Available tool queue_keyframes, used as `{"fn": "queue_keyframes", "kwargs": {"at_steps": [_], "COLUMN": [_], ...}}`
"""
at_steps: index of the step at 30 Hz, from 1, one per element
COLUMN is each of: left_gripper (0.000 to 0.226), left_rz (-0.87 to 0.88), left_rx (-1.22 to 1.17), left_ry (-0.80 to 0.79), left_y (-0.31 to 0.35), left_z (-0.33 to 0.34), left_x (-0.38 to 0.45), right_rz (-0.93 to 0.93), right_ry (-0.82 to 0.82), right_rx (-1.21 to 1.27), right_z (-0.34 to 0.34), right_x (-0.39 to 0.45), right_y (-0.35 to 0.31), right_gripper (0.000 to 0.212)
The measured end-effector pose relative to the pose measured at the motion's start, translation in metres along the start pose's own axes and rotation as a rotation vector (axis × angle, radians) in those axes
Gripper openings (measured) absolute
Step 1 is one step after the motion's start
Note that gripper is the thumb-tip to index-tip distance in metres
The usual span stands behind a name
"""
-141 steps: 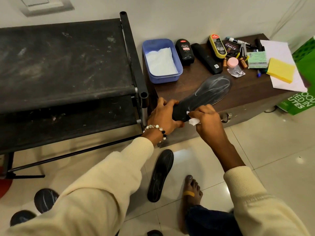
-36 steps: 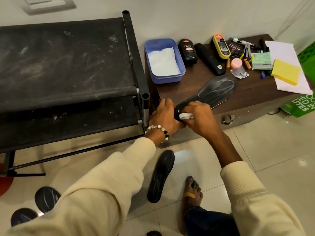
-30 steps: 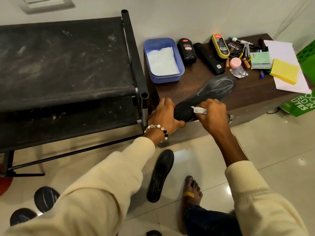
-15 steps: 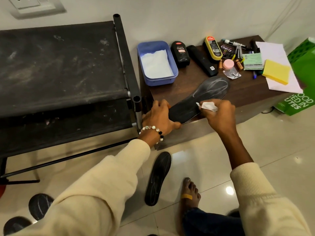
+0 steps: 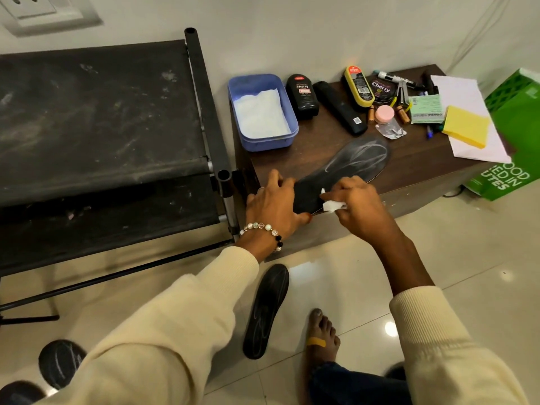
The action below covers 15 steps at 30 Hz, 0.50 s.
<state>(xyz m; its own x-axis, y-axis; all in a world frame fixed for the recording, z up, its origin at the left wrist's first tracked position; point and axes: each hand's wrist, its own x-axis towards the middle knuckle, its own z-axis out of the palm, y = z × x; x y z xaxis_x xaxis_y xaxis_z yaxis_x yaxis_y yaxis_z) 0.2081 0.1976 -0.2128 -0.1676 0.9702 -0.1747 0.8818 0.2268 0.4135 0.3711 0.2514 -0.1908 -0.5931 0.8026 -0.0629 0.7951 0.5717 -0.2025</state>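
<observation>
Left hand [image 5: 271,206] clamps the heel end of the insole [image 5: 350,165], fingers on top. Right hand [image 5: 358,207] just beside it pinches a white wipe [image 5: 333,205] on the insole. The insole lies on the bench [image 5: 418,168], toe away from both hands. Best: pin the heel firm and stroke toward the streaked toe. Blue tub [image 5: 268,143] beyond the left hand holds white tissue [image 5: 260,116].

sleeves: cream ribbed knit, both arms | L wrist: bead bracelet [image 5: 264,229] | foot: bare, yellow plaster [image 5: 316,342] | dk trousers

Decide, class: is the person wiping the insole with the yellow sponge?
No: the right hand pinches a white wipe on the insole; the yellow sponge lies apart on the table.
</observation>
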Motion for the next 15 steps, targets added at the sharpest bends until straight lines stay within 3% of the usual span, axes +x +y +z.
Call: {"fn": "queue_keyframes", "kwargs": {"at_steps": [4,11,15], "left_gripper": [0.076,0.078,0.079], "left_rz": [-0.017,-0.030,-0.032], "left_rx": [0.026,0.070,0.074], "left_ry": [-0.011,-0.028,-0.038], "left_y": [-0.001,-0.002,-0.003], "left_z": [-0.003,-0.005,-0.006], "left_x": [-0.002,-0.003,-0.003], "right_rz": [0.179,-0.048,0.189], "right_ry": [0.050,-0.037,0.082], "right_rx": [-0.061,0.007,0.008], "right_z": [0.004,0.010,0.007], "right_x": [0.002,0.010,0.006], "right_y": [0.000,-0.032,-0.011], "right_gripper": [0.032,0.033,0.030]}}
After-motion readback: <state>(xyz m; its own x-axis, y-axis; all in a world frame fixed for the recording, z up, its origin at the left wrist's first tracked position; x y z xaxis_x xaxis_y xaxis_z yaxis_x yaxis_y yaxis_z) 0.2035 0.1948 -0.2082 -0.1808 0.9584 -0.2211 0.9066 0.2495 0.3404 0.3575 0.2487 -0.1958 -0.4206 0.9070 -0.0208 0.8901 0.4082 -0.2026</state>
